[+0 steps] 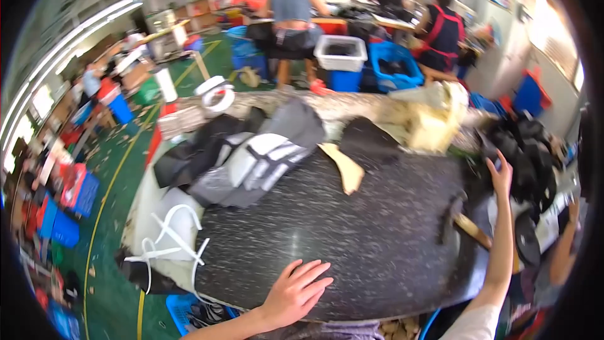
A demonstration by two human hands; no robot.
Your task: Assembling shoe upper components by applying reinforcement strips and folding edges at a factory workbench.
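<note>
My left hand (296, 291) lies flat and empty on the near edge of a dark speckled worktable (352, 239), fingers spread. My right hand (501, 175) reaches out to the right, fingers stretched toward a heap of black pieces (531, 151) at the table's right end; it is blurred and seems to hold nothing. A hammer with a wooden handle (465, 221) lies just left of my right forearm. A grey, white and black stack of cut material (251, 160) rests on the far left of the table, with a tan wooden piece (346, 167) beside it.
A cream-coloured foam lump (434, 116) sits at the table's far edge. White straps (167, 239) hang off the left end. Beyond, people sit at benches with blue and white bins (343, 56). Another person's hand (569, 226) shows at the right rim. The green floor holds crates on the left.
</note>
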